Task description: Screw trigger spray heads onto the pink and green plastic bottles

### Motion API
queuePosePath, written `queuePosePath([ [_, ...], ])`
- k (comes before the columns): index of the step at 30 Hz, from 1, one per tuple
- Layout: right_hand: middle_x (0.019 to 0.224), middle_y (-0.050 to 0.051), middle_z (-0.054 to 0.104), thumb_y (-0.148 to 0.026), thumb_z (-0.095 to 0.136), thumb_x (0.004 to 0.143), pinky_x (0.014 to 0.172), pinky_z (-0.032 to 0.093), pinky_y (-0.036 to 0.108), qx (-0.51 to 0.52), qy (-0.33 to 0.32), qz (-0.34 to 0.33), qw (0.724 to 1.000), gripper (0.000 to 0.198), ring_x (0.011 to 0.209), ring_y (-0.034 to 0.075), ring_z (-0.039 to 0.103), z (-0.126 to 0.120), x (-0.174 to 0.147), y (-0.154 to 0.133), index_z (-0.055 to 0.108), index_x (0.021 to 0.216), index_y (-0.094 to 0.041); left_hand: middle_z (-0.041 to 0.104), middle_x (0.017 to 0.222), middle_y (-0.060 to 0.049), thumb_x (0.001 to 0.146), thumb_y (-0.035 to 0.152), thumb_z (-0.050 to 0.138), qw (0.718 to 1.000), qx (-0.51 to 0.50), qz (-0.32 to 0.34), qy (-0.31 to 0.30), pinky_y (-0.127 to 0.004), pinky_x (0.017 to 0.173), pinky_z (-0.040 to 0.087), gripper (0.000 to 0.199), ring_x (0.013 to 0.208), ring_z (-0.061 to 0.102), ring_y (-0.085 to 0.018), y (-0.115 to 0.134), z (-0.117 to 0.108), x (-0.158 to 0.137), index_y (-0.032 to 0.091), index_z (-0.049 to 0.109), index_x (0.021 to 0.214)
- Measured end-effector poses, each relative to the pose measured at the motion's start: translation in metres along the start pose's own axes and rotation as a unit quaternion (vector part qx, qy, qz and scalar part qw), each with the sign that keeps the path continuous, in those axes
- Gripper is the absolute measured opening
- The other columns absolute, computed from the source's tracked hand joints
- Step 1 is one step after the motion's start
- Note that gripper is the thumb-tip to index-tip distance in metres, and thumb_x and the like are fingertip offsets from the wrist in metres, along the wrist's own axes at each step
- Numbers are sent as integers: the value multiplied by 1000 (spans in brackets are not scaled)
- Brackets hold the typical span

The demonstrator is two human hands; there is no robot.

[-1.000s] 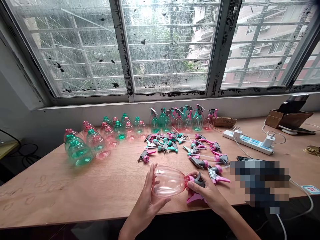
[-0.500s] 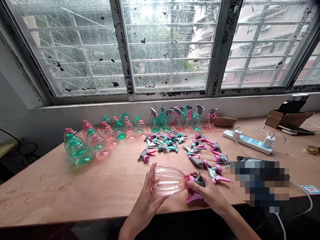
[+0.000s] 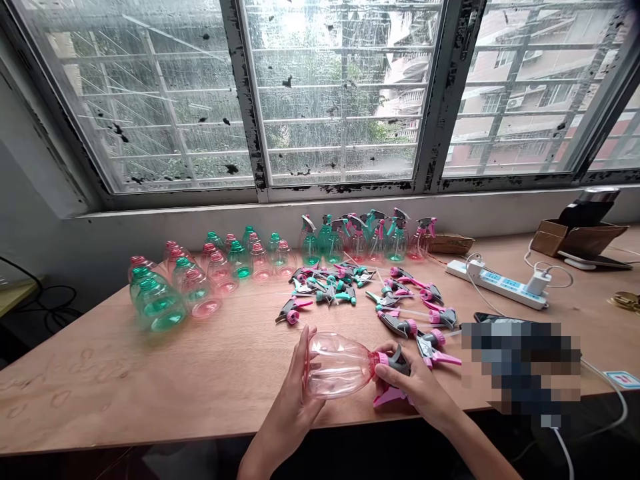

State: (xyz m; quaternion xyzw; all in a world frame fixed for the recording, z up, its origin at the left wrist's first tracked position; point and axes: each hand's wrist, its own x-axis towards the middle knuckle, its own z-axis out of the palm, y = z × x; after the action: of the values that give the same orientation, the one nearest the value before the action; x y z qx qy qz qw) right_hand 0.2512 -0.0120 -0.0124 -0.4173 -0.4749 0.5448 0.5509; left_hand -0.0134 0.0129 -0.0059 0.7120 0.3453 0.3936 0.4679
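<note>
The pink bottle [image 3: 340, 373] lies on its side between the two hands over the tabletop's [image 3: 220, 393] front edge, its long axis running crosswise and nearly level, base to the left and neck to the right. The left hand [image 3: 293, 403] cups the base with fingers and thumb spread around it, while the right hand [image 3: 416, 383] is closed around the gray spray head [image 3: 399, 361], whose pink collar [image 3: 382, 359] meets the neck in line with that axis, the right hand being nearer this joint.
</note>
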Motion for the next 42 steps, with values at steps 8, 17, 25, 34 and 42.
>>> queuePosePath([
  [8, 71, 0, 76, -53, 92, 81, 64, 57, 28, 8, -3, 10, 1000, 46, 65, 17, 71, 0, 0, 1, 68, 99, -19, 12, 182, -8, 94, 45, 79, 1000, -19, -20, -13, -51, 128, 35, 111, 151, 45, -34, 11, 0, -3, 44, 0, 171],
  [17, 74, 0, 76, -53, 92, 81, 68, 58, 31, -13, -8, 7, 1000, 48, 68, 19, 72, -2, -1, -1, 68, 104, -19, 11, 182, -3, 101, 39, 70, 999, 13, 31, -6, -53, 123, 43, 98, 148, 49, -33, 0, 1, -3, 54, 0, 168],
  [25, 72, 1, 76, -55, 91, 81, 67, 59, 33, -6, 3, 3, 1000, 49, 65, 20, 72, 1, 1, 1, 65, 103, -20, 13, 182, -6, 98, 42, 75, 1000, 9, -5, -7, -53, 126, 37, 105, 155, 41, -34, 11, 2, -3, 49, -2, 170],
  [34, 75, 1, 78, -56, 90, 82, 66, 56, 30, 12, 0, 2, 1000, 48, 64, 18, 73, 0, 0, 0, 66, 100, -19, 13, 181, -7, 105, 39, 62, 999, 27, 24, 15, -53, 122, 40, 86, 144, 51, -32, 2, 2, 0, 49, 7, 170],
  [42, 73, 1, 77, -59, 90, 81, 65, 54, 33, 6, 9, 6, 1000, 51, 63, 20, 72, 2, 0, -3, 65, 98, -19, 15, 181, -10, 93, 48, 80, 1000, -15, -15, -10, -51, 126, 35, 112, 149, 45, -35, 5, 1, -1, 42, 1, 172],
])
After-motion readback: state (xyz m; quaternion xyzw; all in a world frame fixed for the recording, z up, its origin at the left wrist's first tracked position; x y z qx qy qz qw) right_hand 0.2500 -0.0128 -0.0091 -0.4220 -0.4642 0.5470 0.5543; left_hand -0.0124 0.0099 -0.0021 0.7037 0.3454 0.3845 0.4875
